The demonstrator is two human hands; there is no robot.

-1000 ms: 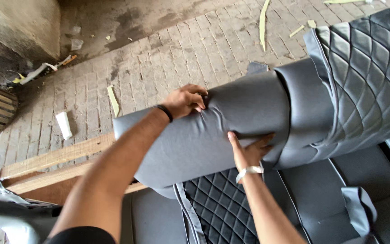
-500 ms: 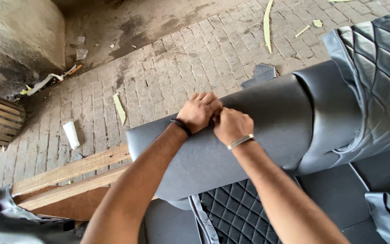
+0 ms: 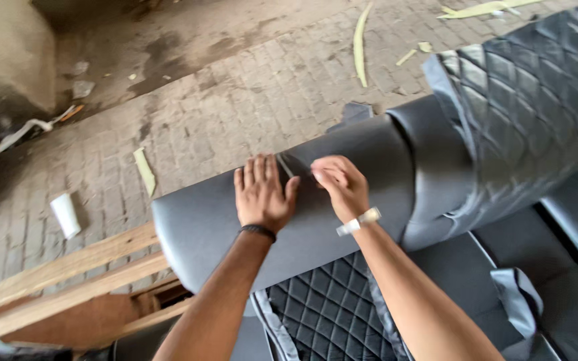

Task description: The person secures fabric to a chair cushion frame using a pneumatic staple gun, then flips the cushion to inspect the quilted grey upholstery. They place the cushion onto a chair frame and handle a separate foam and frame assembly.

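A long padded seat cushion wrapped in grey leatherette (image 3: 202, 224) lies across the view. My left hand (image 3: 261, 192) rests flat on its top, fingers together, palm pressing the cover. My right hand (image 3: 341, 184) is beside it, fingers curled and pinching a fold of the grey cover near a crease. A black band is on my left wrist and a pale bracelet on my right. Black diamond-quilted fabric (image 3: 332, 314) hangs below my arms.
More quilted black upholstery (image 3: 536, 107) is draped at the right over the cushion's end. Wooden planks (image 3: 61, 277) lie at the lower left. The brick-paved ground (image 3: 235, 100) beyond holds pale foam strips (image 3: 360, 40) and a white scrap (image 3: 65, 215).
Both hands have come together on top of the cushion; the right hand came up from the lower edge. The left hand has flattened out from a closed grip.
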